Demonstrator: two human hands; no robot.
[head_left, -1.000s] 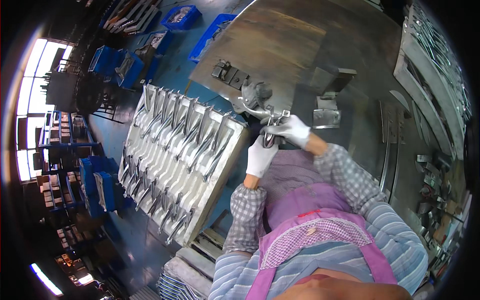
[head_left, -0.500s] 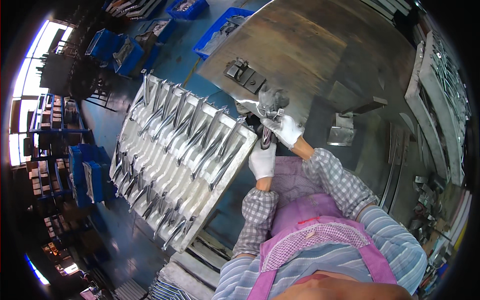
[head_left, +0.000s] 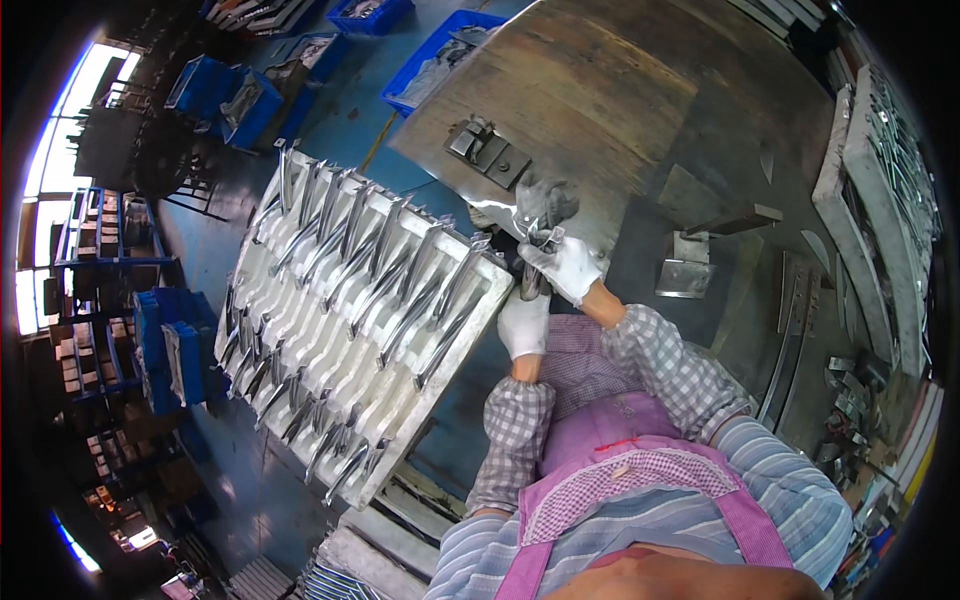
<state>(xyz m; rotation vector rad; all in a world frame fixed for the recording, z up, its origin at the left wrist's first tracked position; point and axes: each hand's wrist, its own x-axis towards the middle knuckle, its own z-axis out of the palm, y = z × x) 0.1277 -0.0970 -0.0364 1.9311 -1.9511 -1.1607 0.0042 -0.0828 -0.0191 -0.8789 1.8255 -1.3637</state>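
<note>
The right hand [head_left: 566,268], in a white glove, is clamped on a pair of steel pliers [head_left: 535,262] at the near edge of the bench [head_left: 600,90]. The left hand [head_left: 523,325], also gloved, sits just below, apparently closed on the lower handles, though the view is too small to be sure. Being bare forged metal, the pliers should feel heavy, stiff and somewhat slick; the handles are the safest hold. To the left, a white tray [head_left: 480,335] holds rows of similar pliers.

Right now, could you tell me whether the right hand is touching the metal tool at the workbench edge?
Touching: in the head view, the gloved right hand wraps its fingers around the metal tool, with no gap showing.
</note>
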